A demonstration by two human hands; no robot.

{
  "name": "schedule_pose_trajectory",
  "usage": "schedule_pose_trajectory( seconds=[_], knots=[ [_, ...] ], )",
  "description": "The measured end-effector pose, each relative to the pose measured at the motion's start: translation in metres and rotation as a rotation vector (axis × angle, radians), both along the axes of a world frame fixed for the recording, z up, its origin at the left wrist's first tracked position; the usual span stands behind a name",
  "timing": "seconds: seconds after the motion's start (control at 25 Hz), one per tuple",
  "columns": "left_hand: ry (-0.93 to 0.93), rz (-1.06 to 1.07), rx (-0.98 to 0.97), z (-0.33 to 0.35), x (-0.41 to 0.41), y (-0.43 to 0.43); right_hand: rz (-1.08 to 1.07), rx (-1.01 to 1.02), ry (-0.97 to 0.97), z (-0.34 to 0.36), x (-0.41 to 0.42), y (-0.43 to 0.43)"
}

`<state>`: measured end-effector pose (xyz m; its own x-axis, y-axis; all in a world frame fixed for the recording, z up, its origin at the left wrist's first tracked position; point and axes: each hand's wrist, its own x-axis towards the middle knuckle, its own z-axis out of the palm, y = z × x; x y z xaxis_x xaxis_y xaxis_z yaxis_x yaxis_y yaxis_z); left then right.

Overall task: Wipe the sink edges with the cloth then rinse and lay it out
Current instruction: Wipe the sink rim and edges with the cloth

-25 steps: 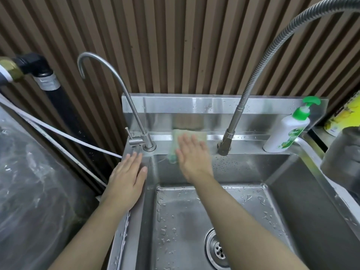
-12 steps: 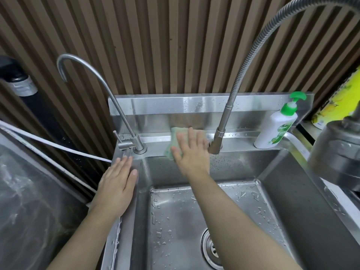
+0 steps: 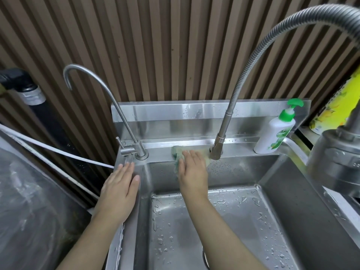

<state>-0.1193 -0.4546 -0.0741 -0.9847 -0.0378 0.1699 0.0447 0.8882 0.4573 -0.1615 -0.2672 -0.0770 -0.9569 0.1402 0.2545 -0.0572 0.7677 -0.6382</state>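
A green cloth (image 3: 176, 152) lies on the back ledge of the steel sink (image 3: 243, 151), hanging a little over the inner edge. My right hand (image 3: 192, 172) presses flat on the cloth, fingers together, between the two taps. Most of the cloth is hidden under that hand. My left hand (image 3: 118, 190) rests flat on the sink's left rim, palm down, holding nothing. The basin floor is wet with scattered drops.
A thin gooseneck tap (image 3: 140, 151) stands at the back left corner. A flexible hose tap (image 3: 217, 151) rises just right of the cloth. A white soap bottle with green pump (image 3: 276, 131) stands at the back right. A metal pot (image 3: 335, 162) sits on the right. Plastic sheeting (image 3: 29, 201) covers the left.
My right hand has slid the cloth along the back ledge, to the right and then back towards the basin edge. My left hand has stayed on the left rim.
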Motion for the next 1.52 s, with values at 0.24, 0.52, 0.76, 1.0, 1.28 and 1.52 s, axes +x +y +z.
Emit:
schedule_pose_trajectory(
  seconds=[0.24,0.52,0.76,1.0,1.28,1.52],
  knots=[
    [0.012,0.014,0.028,-0.001,-0.001,0.000,-0.041,0.182,0.113,0.041,-0.075,0.008],
    [0.030,0.011,0.037,-0.001,0.001,0.000,0.651,1.112,0.532,0.068,-0.125,-0.057],
    [0.010,0.021,0.048,-0.002,-0.001,0.000,0.495,1.117,0.605,0.034,-0.111,0.026],
    [0.039,0.021,-0.030,-0.002,0.000,0.003,0.703,1.390,0.574,0.072,-0.117,-0.052],
    [0.042,0.021,0.001,0.000,0.001,0.002,0.679,1.683,0.286,0.059,-0.098,0.004],
    [0.054,0.019,-0.017,-0.002,-0.002,0.002,0.600,1.633,0.198,0.065,-0.086,0.011]
  ],
)
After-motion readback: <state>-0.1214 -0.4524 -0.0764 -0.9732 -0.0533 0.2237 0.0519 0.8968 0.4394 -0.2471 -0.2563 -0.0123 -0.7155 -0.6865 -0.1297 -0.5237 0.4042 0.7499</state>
